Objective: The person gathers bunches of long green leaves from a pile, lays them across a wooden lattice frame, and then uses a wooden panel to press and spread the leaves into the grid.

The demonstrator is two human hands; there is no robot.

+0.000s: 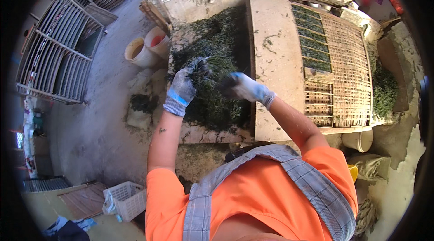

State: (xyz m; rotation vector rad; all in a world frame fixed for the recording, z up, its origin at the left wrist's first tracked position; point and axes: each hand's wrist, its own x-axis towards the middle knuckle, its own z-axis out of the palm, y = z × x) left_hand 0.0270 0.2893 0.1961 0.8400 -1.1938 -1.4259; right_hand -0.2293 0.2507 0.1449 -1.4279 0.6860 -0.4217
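Note:
Both my hands wear pale gloves with blue bands and dark fingertips. My left hand is closed on a bunch of dark green stringy plants, raised over a larger heap of the same greens. To its right, my right hand hovers at the edge of the bunch. Its fingers are dark and blurred, so their grip does not show. The heap lies in a shallow wooden bin, and some greens stick to the bin's pale boards.
Right of the bin runs a pale board, then a woven slatted rack with greens beneath. Two white buckets stand at the left. Metal slatted frames stand farther left. A white plastic crate sits at the lower left.

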